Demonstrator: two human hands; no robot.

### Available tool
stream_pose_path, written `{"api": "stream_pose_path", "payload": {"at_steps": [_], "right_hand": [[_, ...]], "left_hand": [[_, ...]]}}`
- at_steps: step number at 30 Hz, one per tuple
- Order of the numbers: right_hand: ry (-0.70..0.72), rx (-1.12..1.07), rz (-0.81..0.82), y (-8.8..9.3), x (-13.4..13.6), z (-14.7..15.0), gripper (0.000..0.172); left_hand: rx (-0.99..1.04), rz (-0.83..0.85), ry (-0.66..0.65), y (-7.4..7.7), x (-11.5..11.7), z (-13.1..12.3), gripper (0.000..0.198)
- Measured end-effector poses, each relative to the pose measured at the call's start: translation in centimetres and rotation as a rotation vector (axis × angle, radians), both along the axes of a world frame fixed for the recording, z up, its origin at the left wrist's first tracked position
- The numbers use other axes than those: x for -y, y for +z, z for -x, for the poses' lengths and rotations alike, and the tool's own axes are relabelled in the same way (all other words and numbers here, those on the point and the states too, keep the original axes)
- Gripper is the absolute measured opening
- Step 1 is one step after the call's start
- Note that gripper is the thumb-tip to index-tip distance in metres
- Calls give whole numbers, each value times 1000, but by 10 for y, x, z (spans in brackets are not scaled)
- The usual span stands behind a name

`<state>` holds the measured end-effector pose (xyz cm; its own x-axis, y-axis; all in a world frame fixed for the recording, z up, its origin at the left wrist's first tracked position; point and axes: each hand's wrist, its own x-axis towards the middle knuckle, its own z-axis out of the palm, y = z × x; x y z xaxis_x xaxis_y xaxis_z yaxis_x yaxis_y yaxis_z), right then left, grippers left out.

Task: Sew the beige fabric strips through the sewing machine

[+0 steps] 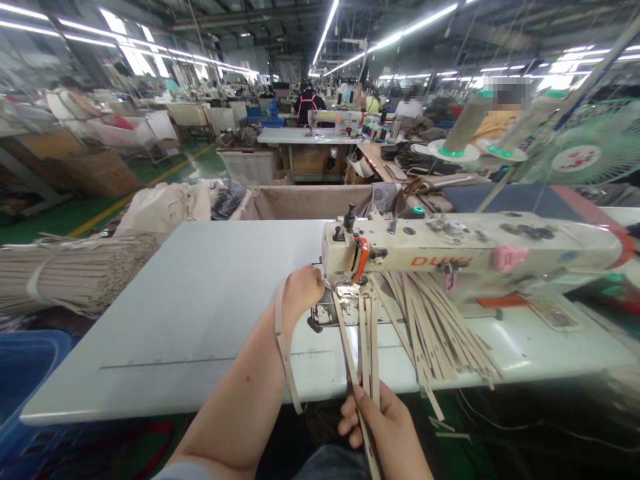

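Note:
Beside the needle area of a white sewing machine (390,247) is my left hand (306,287), its fingers mostly hidden behind the machine head. One beige strip (286,363) hangs over my left wrist and forearm. At the table's front edge my right hand (377,413) is closed on several narrow beige strips (367,333), thumb on top; they run up to the presser foot. A fanned pile of similar strips (435,327) lies under the machine arm, some ends hanging over the edge.
The white table (200,287) bears a printed ruler line. A bundle of strips (75,270) and a blue basket (30,373) are at the left. Behind the table is a cloth-lined bin (305,200). Thread cones (463,127) and a green fan (580,157) stand right; people sit farther back.

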<state>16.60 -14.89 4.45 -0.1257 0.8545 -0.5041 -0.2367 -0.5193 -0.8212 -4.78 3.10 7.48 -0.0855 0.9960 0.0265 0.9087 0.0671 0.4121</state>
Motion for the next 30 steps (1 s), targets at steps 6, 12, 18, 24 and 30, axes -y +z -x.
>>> {"api": "stream_pose_path", "payload": {"at_steps": [6,12,18,24,30], "right_hand": [[-5,2,0,1,0,3,59],[-11,34,7,8,-3,5,61],[-37,51,25,11,-6,8,69],[-33,15,2,0,-4,6,63],[-26,-5,-40,-7,1,1,64]], "left_hand": [[2,-77,-97,-8,-6,-2,28],[61,-120,-135,-15,-8,-1,28],[85,-126,-160,-17,-9,3,24],[81,-144,-127,-17,-9,5,24],[188,-244,-174,-21,-6,11,39]]}}
